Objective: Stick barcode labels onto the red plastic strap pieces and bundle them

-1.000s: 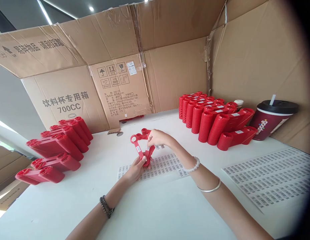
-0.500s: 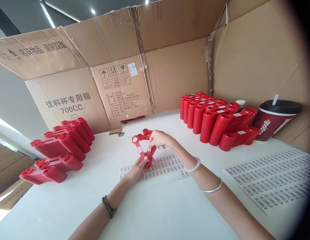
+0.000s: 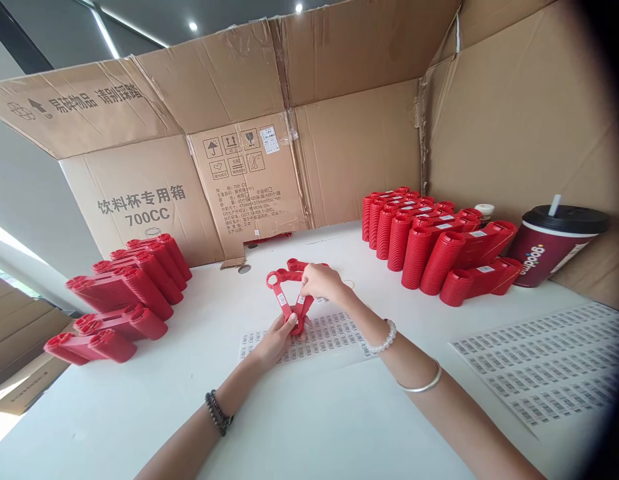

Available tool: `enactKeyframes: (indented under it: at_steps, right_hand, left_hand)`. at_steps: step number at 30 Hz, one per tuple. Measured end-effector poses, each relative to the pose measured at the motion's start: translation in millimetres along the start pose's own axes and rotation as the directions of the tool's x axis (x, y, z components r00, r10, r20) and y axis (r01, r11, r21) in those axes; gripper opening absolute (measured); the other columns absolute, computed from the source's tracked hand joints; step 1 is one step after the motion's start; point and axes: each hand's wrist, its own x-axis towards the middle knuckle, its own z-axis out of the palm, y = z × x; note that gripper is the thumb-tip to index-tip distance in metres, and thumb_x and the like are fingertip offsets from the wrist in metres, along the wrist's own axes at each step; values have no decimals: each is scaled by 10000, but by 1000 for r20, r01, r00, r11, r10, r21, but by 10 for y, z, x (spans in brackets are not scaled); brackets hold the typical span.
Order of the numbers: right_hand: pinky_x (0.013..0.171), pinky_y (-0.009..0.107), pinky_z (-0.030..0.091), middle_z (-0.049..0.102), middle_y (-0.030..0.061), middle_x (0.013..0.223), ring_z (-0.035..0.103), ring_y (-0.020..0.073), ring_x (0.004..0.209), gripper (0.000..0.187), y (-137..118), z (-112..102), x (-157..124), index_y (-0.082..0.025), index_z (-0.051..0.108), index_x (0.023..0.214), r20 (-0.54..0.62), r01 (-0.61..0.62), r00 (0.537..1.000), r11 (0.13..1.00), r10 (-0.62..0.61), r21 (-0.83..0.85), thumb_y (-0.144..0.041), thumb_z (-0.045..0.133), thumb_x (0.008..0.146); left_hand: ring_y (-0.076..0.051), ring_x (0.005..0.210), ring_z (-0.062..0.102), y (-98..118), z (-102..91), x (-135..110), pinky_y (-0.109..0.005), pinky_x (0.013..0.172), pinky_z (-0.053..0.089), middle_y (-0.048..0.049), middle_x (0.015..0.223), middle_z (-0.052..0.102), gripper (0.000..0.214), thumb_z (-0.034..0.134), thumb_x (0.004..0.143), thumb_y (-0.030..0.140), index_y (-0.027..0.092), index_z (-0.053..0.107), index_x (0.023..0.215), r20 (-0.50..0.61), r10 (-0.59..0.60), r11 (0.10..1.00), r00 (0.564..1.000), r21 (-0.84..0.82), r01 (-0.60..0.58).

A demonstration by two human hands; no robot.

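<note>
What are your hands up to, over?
Left hand gripping red strips at the bottom, spread in a V. Right hand at one strip's white label. Printed label sheet underneath, not blocking.

A maroon cup [image 3: 542, 257] is standing at the right of the desk [image 3: 339, 420]. Cardboard panels [image 3: 356, 157] are rising behind it, and ceiling lights [image 3: 192, 27] are glowing above.

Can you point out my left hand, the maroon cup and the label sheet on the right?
Left hand [image 3: 275, 341]: head view, on the back of the hand.
Maroon cup [image 3: 548, 250]: head view, on its side wall.
Label sheet [image 3: 539, 363]: head view, middle of its printed face.
</note>
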Motion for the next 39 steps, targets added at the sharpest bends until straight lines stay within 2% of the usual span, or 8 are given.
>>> enactKeyframes:
  at_steps: [5, 9, 12, 21, 25, 33, 36, 39]
  right_hand:
    - [627, 294, 417, 705, 99, 865, 664, 239, 837, 160, -44, 108, 31, -177, 631, 820, -128, -23, 992, 996, 13, -80, -103, 647, 678]
    - [664, 318, 433, 684, 177, 975, 659, 296, 921, 511, -18, 89, 30, -120, 534, 1060, -207, -87, 976, 991, 65, -98, -273, 784, 641]
    - [653, 313, 435, 690, 157, 951, 665, 297, 898, 654, 12, 36, 13, -125, 478, 1103, -211, -94, 975, 992, 74, -88, -357, 820, 596]
    - [640, 294, 418, 686, 147, 969, 659, 268, 900, 468, -16, -64, -71, -126, 513, 1052, -250, -134, 963, 984, 103, -113, -365, 723, 708]
    - [627, 285, 405, 689, 99, 960, 655, 238, 877, 298, -43, -83, -118, -164, 557, 983, -252, -66, 967, 990, 32, -126, -364, 638, 776]
    - [566, 261, 350, 675, 35, 801, 616, 182, 741, 211, -27, -96, -134, -199, 573, 780, -106, 103, 989, 994, -100, 29, -406, 612, 775]
    - [534, 244, 353, 646, 14, 733, 583, 143, 644, 260, 32, -161, -111, -192, 574, 848, -52, 153, 988, 972, -146, 180, -446, 590, 794]
    - [536, 230, 386, 634, 15, 832, 568, 117, 625, 380, 78, -198, -89, -178, 508, 1087, -45, 176, 984, 895, -173, 410, -360, 629, 776]
  left_hand:
    - [-117, 682, 495, -10, -4, 8, -311, 733, 404, -54, 960, 556, 331, 572, 856, 482, 173, 549, 972, -18, -5, 999, 1000, -48, 5]
    - [-110, 679, 495, -5, 9, 1, -300, 725, 401, -46, 950, 552, 345, 579, 850, 491, 169, 541, 965, -20, 7, 999, 1000, -37, -8]
    - [-109, 675, 492, 7, 23, -9, -303, 719, 400, -42, 940, 542, 373, 588, 835, 514, 166, 537, 958, -20, 15, 1000, 1000, -23, -15]
    - [-116, 694, 496, -21, 13, -3, -306, 729, 397, -43, 955, 529, 367, 577, 839, 518, 168, 533, 941, -28, 27, 1000, 999, -1, -27]
    - [-122, 702, 493, -46, -16, 6, -316, 736, 396, -47, 972, 532, 367, 541, 857, 527, 175, 540, 960, -29, 34, 998, 999, 50, -33]
    - [-173, 732, 492, -10, 25, -66, -322, 715, 374, -41, 766, 567, 407, 434, 903, 545, 160, 555, 957, 84, 26, 875, 996, 480, -64]
    - [-171, 745, 505, -14, 8, -42, -318, 745, 381, -39, 743, 574, 413, 442, 905, 537, 151, 576, 965, 82, 33, 921, 996, 385, -62]
    - [-144, 713, 508, -29, -32, 7, -299, 721, 394, -43, 826, 579, 391, 518, 873, 528, 153, 579, 967, 16, 19, 995, 1000, 93, -21]
